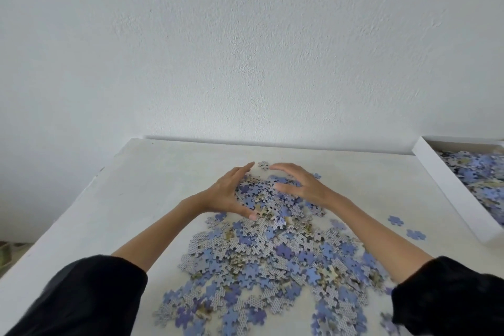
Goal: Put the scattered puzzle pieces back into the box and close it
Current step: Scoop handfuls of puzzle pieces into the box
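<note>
Your left hand (223, 194) and right hand (297, 185) cup, fingers spread, the far end of the blue-and-grey cardboard puzzle pieces (272, 254); whether they grip any is hidden; right of that heap, the white box (452, 188) is cut off.

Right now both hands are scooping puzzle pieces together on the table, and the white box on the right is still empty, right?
Not quite. The head view shows the white box already has blue puzzle pieces in it. The rest is right: the left hand and right hand are cupped around the far end of the pile of pieces on the table.
</note>
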